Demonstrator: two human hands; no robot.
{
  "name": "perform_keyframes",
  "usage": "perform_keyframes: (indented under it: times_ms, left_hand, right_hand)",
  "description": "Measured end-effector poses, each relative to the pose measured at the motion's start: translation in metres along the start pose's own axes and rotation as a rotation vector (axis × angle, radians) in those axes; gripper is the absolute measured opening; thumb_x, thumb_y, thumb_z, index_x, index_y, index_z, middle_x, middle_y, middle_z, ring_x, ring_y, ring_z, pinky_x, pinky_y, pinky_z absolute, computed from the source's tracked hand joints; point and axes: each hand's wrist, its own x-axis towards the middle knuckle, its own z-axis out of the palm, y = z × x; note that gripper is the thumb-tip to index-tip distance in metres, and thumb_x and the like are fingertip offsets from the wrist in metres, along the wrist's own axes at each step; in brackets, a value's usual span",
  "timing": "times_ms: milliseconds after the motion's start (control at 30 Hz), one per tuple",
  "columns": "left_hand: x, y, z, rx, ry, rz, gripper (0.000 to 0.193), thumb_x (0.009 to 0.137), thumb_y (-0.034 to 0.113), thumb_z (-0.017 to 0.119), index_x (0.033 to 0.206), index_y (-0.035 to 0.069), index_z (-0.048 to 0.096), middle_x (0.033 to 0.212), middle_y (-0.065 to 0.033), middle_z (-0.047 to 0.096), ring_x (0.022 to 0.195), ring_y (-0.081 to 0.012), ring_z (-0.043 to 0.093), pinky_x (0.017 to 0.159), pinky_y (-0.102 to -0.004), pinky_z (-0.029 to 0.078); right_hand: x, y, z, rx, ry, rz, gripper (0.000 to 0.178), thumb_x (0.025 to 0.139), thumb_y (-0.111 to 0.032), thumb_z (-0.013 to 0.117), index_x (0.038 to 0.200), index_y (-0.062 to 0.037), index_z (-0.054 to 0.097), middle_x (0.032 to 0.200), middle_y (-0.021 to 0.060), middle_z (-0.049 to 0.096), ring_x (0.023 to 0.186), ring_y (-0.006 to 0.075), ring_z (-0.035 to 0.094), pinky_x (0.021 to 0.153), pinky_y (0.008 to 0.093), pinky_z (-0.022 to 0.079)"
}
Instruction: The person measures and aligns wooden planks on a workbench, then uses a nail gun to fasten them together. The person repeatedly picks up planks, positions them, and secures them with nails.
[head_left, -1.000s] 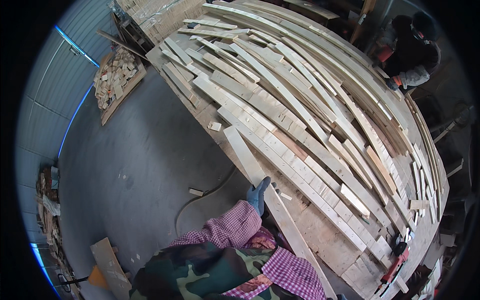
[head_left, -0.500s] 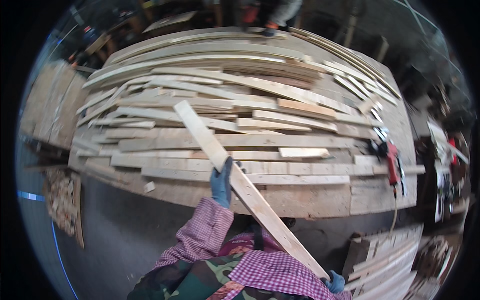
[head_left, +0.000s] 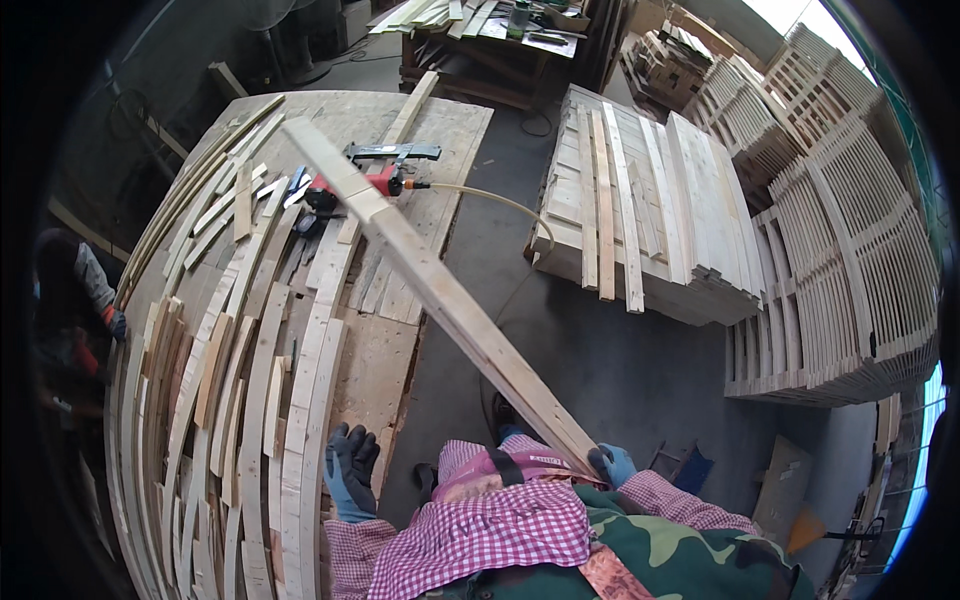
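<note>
A long pale wooden plank (head_left: 430,285) slants across the middle of the head view, its far end above the workbench (head_left: 375,375). My right hand (head_left: 612,465), in a blue-grey glove, grips the plank's near end beside my body. My left hand (head_left: 350,470), gloved the same way, is off the plank at the bench's near edge, its fingers apart and slightly bent. Just left of that hand lie several long wood strips (head_left: 310,440). A red air tool (head_left: 375,185) with a hose rests on the bench, partly behind the plank.
Across an aisle at the right stands a stack of boards (head_left: 690,200) with loose strips on top. Slatted wooden panels (head_left: 830,260) are piled beyond it. The yellowish hose (head_left: 495,195) hangs across the aisle. At far left, another person's gloved hand (head_left: 115,322) is by the bench.
The view has swung to the right, bringing the board stack and slatted panels into sight. My left hand has let go of the plank; my right hand still holds its end.
</note>
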Motion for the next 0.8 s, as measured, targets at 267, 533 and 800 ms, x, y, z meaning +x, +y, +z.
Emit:
perform_keyframes:
  times_ms: [267, 533, 800]
  left_hand:
    - [0.013, -0.026, 0.095, 0.202, -0.043, -0.168, 0.042, 0.091, 0.035, 0.056, 0.123, 0.009, 0.05, 0.107, -0.0101, 0.06, 0.094, -0.022, 0.061, 0.084, -0.0357, 0.05]
    - [0.012, -0.049, 0.128, 0.225, 0.218, -0.181, 0.044, 0.087, 0.039, 0.061, 0.116, 0.008, 0.049, 0.088, -0.0052, 0.06, 0.076, -0.0168, 0.059, 0.069, -0.0314, 0.051]
    - [0.003, -0.067, 0.143, 0.276, 0.189, -0.207, 0.045, 0.089, 0.042, 0.056, 0.121, 0.011, 0.046, 0.098, -0.0081, 0.058, 0.088, -0.0217, 0.058, 0.08, -0.039, 0.05]
  right_hand:
    - [0.07, 0.053, -0.022, 0.165, 0.412, 0.278, 0.075, 0.088, -0.067, 0.032, 0.077, 0.0006, 0.063, 0.074, 0.0242, 0.062, 0.075, 0.0383, 0.062, 0.068, 0.047, 0.046]
    - [0.179, 0.057, -0.114, 0.303, 0.52, 0.416, 0.075, 0.088, -0.066, 0.036, 0.083, 0.0033, 0.064, 0.08, 0.0246, 0.064, 0.079, 0.0377, 0.062, 0.073, 0.0429, 0.046]
    - [0.405, -0.006, -0.392, 0.77, 0.319, 0.563, 0.104, 0.071, -0.086, 0.034, 0.138, -0.0062, 0.036, 0.122, 0.026, 0.054, 0.103, 0.0398, 0.059, 0.09, 0.0537, 0.044]
